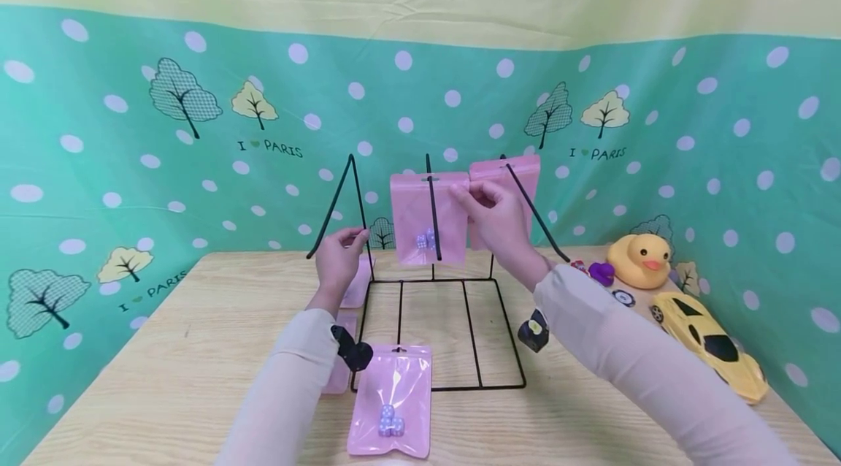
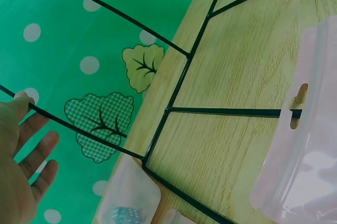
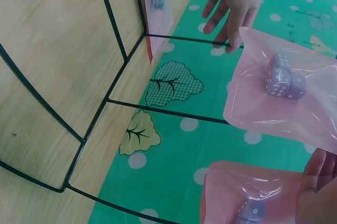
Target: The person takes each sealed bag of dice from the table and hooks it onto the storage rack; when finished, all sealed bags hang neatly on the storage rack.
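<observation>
A black wire rack [image 1: 465,320] with three sloping hooks stands on the table. My left hand [image 1: 338,258] pinches its left upright between thumb and fingertip, the other fingers loose in the left wrist view. A pink zip pouch [image 1: 414,214] with dice in it hangs on the middle hook. My right hand [image 1: 502,221] pinches this pouch by its upper right corner. Partly behind that hand, another pink pouch [image 1: 525,185] hangs on the right hook. The left hook [image 1: 331,207] bears no pouch.
A pink pouch with dice [image 1: 401,393] lies at the front, overlapping the rack's base. More pink pouches [image 1: 358,287] lie left of the rack, partly behind my left arm. On the right are a yellow duck [image 1: 640,261], a yellow toy car [image 1: 709,345] and a small purple toy [image 1: 601,274].
</observation>
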Available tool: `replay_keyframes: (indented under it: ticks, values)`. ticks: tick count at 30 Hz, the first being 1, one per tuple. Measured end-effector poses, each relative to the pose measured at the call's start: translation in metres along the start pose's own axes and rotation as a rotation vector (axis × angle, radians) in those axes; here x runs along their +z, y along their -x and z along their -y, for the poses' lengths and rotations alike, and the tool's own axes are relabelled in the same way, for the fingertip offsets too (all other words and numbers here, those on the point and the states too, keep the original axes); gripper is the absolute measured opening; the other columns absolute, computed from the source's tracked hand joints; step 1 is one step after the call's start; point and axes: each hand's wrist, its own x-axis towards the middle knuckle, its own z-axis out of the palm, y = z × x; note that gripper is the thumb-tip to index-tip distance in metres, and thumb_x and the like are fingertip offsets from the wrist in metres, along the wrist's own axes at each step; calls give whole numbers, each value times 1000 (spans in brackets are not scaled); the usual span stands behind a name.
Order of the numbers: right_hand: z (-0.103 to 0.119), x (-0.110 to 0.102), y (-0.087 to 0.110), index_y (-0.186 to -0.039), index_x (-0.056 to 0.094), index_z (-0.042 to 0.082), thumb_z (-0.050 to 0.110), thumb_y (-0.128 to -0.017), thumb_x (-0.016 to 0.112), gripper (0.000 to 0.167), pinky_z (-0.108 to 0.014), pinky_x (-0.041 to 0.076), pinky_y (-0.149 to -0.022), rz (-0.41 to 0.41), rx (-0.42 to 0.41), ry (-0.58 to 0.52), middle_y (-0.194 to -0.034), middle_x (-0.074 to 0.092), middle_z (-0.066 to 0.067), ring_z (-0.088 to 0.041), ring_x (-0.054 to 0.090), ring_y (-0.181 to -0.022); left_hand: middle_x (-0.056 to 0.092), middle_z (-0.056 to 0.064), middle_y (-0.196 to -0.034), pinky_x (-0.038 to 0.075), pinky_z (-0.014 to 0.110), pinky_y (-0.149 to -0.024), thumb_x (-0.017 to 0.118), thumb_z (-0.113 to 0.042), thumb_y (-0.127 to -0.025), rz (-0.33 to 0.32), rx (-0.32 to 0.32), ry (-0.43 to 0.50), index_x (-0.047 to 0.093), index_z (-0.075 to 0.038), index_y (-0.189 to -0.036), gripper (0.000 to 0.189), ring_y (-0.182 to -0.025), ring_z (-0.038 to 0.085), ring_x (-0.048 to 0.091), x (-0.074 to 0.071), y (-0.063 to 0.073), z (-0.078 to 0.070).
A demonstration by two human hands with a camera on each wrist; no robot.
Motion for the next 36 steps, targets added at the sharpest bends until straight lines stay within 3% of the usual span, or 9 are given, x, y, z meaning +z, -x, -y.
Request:
replay_keyframes:
  ticks: [14, 36]
  values:
    - [-3, 7, -18, -108, 73, 3, 30, -98, 70, 29, -27, 54, -71, -14, 20, 56, -91, 67, -7, -17, 59, -78, 72, 17, -114, 53, 44, -89, 63, -27, -103, -10, 1, 6, 73, -5, -122, 31, -103, 31, 68, 2, 0, 4]
    - [-2, 11, -29, -113, 71, 5, 31, -100, 67, 30, -30, 54, -81, -12, 72, 104, -102, 69, -9, -18, 62, -90, 73, 16, -114, 53, 45, -87, 64, -29, -103, -16, 8, -4, 73, -5, -121, 31, -101, 31, 68, 2, -1, 3]
